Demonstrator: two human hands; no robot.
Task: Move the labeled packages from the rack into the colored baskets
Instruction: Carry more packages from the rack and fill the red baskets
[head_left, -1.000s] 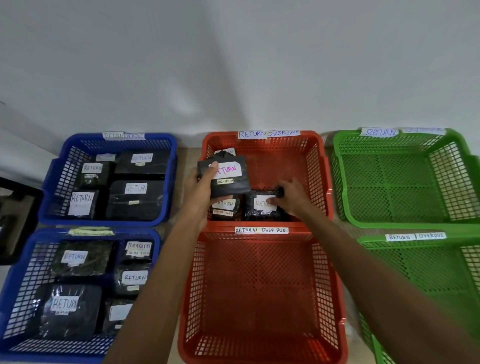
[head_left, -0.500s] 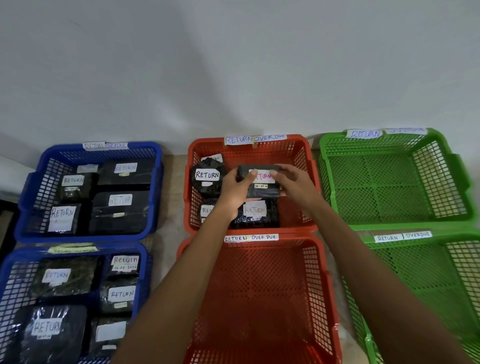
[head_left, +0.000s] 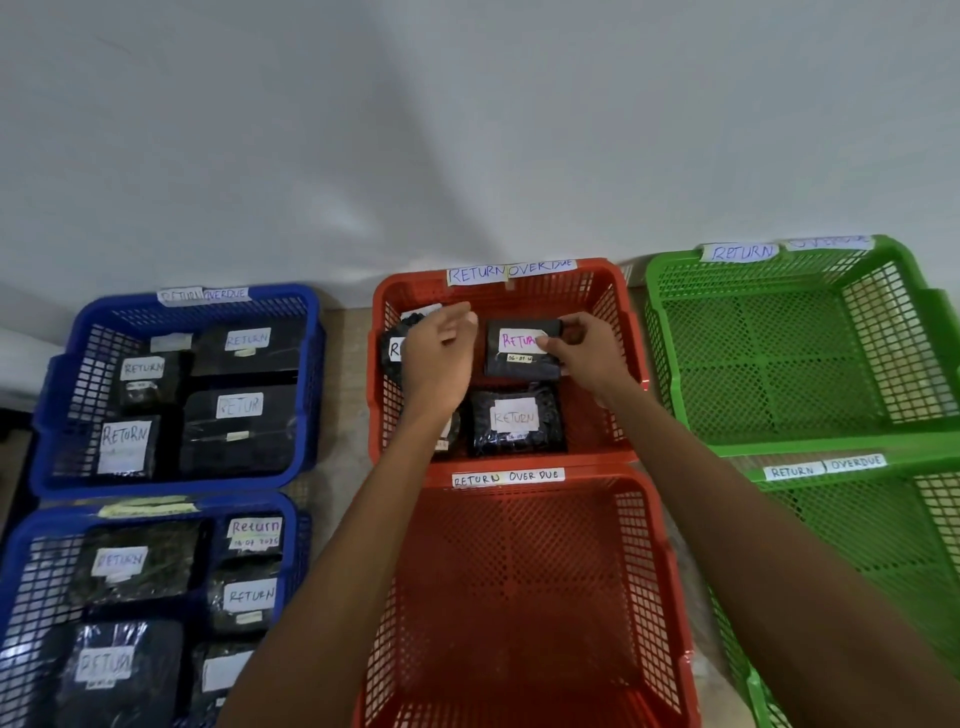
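Note:
A black package with a pink RETURN label (head_left: 511, 347) lies in the back right part of the far red basket (head_left: 618, 322). My right hand (head_left: 587, 353) pinches its right edge. My left hand (head_left: 441, 353) hovers just left of it with fingers loosely curled, holding nothing, and covers part of a second black package (head_left: 392, 349). Another black package with a white RETURN label (head_left: 517, 421) lies in the basket's front part.
The near red basket (head_left: 524, 597) has nothing in it. Two blue baskets (head_left: 306, 364) (head_left: 31, 525) on the left hold several labeled black packages. Two green baskets (head_left: 789, 353) (head_left: 883, 545) on the right have nothing inside. A grey wall stands behind the baskets.
The pink-labeled package went from my left hand to both hands and down into the far red basket. My left hand has let go; my right still pinches its edge.

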